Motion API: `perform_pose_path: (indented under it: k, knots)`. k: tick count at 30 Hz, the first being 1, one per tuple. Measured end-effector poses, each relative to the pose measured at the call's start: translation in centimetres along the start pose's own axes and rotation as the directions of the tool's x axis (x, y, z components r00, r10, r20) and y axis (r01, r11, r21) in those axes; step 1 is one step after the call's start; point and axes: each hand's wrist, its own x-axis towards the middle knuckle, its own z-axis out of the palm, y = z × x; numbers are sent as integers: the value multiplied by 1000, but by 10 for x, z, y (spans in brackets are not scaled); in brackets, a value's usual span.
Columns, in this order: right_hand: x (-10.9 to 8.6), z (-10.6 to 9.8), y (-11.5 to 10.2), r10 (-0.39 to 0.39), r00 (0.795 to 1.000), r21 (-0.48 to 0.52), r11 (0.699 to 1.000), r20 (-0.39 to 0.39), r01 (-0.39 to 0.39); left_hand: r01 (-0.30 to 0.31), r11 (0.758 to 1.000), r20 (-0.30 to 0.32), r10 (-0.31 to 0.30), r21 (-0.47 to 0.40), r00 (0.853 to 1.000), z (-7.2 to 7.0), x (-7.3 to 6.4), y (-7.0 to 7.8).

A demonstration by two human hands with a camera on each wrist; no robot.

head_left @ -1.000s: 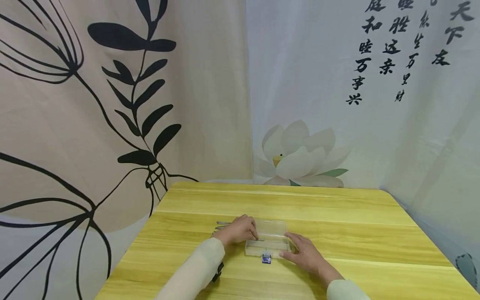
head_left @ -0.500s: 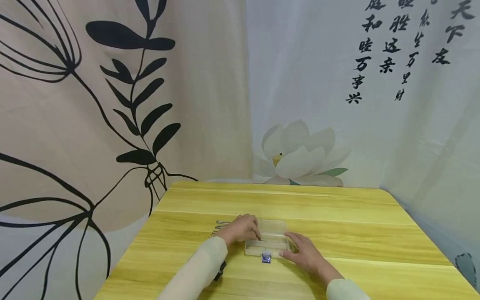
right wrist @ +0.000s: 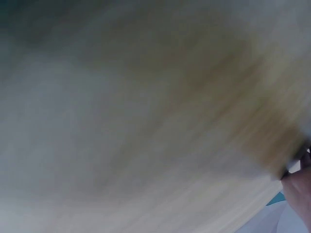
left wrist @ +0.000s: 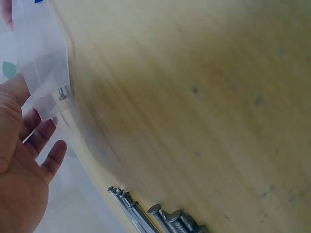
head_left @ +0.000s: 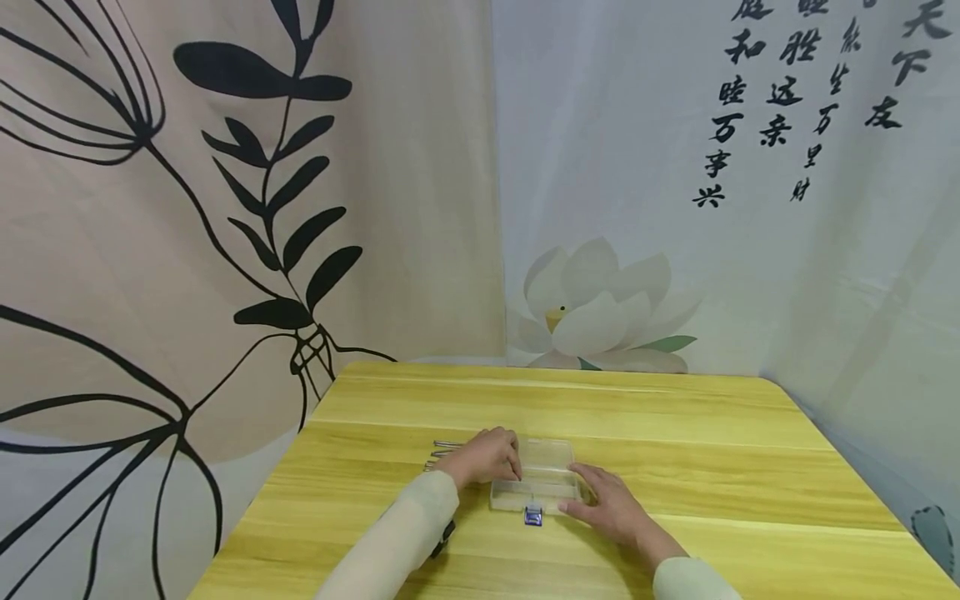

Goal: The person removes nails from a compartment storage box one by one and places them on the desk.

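Note:
A clear plastic box with a blue latch stands on the table, its lid laid back. My left hand reaches over the box's left end, fingers bent down into it. In the left wrist view, a small bolt shows through the translucent wall near that hand; whether the hidden fingertips pinch it cannot be told. My right hand grips the box's right end, thumb at the front and fingers farther back. Several metal bolts lie on the table left of the box, partly behind my left hand.
The wood-grain table extends around the box on all sides. Behind it hangs a printed curtain. A dark band sits by my left sleeve.
My left hand has shifted slightly right, farther over the box. The bolt tip that showed at its fingertips is now out of sight in the head view. The right hand stays in place.

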Motion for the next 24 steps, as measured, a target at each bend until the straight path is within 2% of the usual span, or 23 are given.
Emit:
perform_pose_path:
  k: [4, 7, 15, 19, 24]
  knots:
    - [0, 1, 1, 0, 1000, -2, 1000, 1, 0, -43, 999, 1, 43, 3, 999, -1, -2, 0]
    - [1, 1, 1, -1, 1000, -8, 1000, -1, 1, -56, 998, -7, 56, -32, 998, -2, -3, -1]
    - [2, 0, -1, 10, 1000, -8, 1000, 0, -10, -69, 974, -27, 64, -214, 998, -5, 2, -8]
    - [2, 0, 0, -1, 1000, -18, 1000, -4, 1, -51, 964, -42, 41, -259, 998, -12, 1, -10]
    - [2, 1, -1, 11, 1000, -18, 1000, -3, -11, 20, 939, -36, -35, -342, 999, -20, -5, -14]
